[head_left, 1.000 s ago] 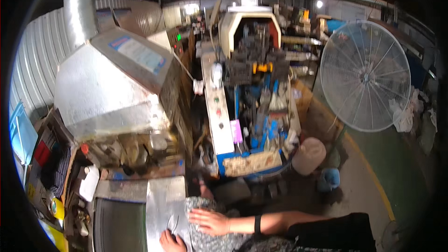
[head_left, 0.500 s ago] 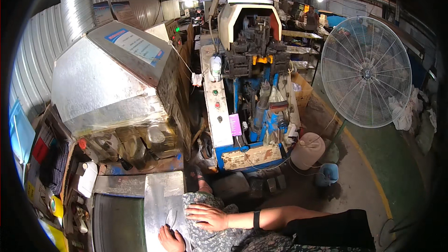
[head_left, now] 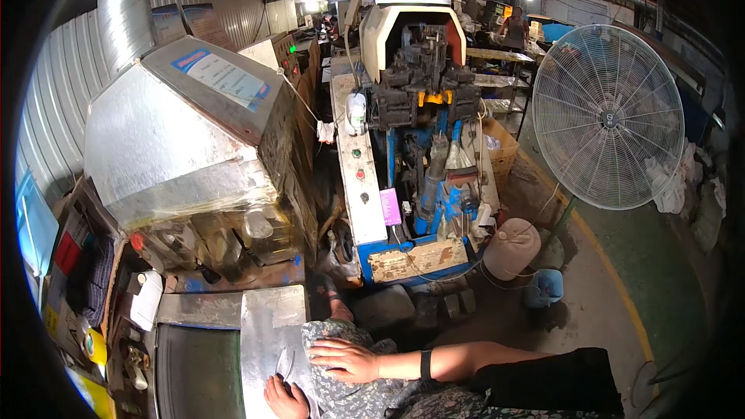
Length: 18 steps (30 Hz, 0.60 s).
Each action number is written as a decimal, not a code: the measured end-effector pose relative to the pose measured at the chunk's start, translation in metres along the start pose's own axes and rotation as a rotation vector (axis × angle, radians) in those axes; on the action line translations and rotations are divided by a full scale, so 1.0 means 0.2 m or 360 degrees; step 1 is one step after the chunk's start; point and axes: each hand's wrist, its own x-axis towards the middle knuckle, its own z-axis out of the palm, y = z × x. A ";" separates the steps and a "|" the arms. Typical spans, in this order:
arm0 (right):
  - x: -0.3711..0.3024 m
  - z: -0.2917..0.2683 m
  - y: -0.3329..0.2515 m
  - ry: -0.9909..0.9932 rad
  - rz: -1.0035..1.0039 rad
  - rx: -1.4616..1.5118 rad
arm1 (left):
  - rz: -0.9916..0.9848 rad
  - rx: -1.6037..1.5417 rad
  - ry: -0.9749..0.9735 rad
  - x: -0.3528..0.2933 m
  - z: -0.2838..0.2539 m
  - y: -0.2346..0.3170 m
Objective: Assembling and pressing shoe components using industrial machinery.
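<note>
My left hand [head_left: 285,399] rests low on the bare metal tabletop [head_left: 268,326]. Between its thumb and fingers sits the near end of a two-pronged metal tool [head_left: 285,363], like small scissors or tweezers; its prongs stand slightly apart and point away from me. Part of the tool is hidden under the hand. My right hand [head_left: 344,359] lies flat over my knee on the patterned cloth [head_left: 341,393], fingers stretched out, holding nothing. A dark band circles that wrist.
Ahead stands a blue-framed machine [head_left: 423,186] with a button panel. A metal hood [head_left: 178,132] fills the left, above a dark belt-like surface [head_left: 198,372]. On the right are a large fan [head_left: 609,120], a pale drum [head_left: 512,244] and a blue bucket [head_left: 545,287]. A person [head_left: 514,29] is far back.
Both hands keep their places. The view has shifted very slightly, and the person far back appears more upright.
</note>
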 end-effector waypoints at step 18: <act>-0.53 -2.47 -0.30 0.0700 0.1652 -0.2297 | -0.0041 -0.0034 -0.0139 -0.02 -0.01 -0.04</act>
